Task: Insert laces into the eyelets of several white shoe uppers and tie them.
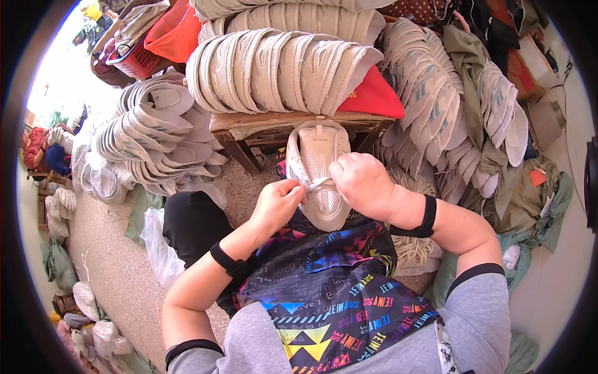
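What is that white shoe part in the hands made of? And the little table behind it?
The shoe upper looks like soft off-white knit or mesh fabric with smoother panels, maybe synthetic leather; its surface looks matte and textured. The left hand and right hand pinch its white lace, seemingly woven cord. The table looks like rough, worn brown wood, showing grain.

Person seen from above, lower half of the frame. Grey short-sleeved top with black cuff bands at both upper arms. Black band on the left wrist [225, 260], left of centre; a matching black band on the right wrist [427, 216], right of centre. A dark apron [330, 293] with multicoloured triangles and lettering covers the lap at lower centre.
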Demonstrator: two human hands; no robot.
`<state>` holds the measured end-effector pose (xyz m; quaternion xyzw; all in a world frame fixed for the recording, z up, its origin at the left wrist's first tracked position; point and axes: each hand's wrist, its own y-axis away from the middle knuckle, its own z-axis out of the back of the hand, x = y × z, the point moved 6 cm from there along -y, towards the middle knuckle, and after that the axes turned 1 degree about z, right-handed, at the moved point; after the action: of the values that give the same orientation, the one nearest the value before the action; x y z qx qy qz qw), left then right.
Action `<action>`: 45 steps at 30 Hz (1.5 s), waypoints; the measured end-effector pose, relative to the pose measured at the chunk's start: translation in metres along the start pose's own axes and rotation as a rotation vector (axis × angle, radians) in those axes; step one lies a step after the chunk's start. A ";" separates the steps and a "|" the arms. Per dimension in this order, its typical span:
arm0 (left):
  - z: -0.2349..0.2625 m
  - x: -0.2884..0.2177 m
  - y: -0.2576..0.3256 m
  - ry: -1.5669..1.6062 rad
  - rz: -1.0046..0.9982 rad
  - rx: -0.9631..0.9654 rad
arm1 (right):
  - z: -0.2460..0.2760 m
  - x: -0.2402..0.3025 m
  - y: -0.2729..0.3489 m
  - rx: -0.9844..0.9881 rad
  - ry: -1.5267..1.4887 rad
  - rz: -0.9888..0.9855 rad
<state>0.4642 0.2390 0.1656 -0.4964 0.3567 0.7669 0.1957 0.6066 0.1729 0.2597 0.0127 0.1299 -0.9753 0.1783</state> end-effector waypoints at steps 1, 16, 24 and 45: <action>0.001 -0.002 -0.001 0.000 0.001 0.000 | 0.001 -0.001 -0.001 0.000 -0.001 0.000; 0.021 -0.098 0.015 -0.763 -0.838 -0.270 | 0.003 -0.030 -0.027 0.156 -0.239 0.160; 0.013 -0.093 0.000 -1.054 -0.767 0.027 | -0.012 -0.051 -0.034 0.645 -0.469 0.095; 0.003 -0.056 -0.022 -0.056 -0.356 -0.221 | -0.049 -0.057 -0.010 0.267 -0.774 -0.471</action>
<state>0.5015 0.2590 0.2092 -0.5485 0.1713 0.7681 0.2825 0.6551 0.2139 0.2184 -0.3587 -0.0735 -0.9304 -0.0157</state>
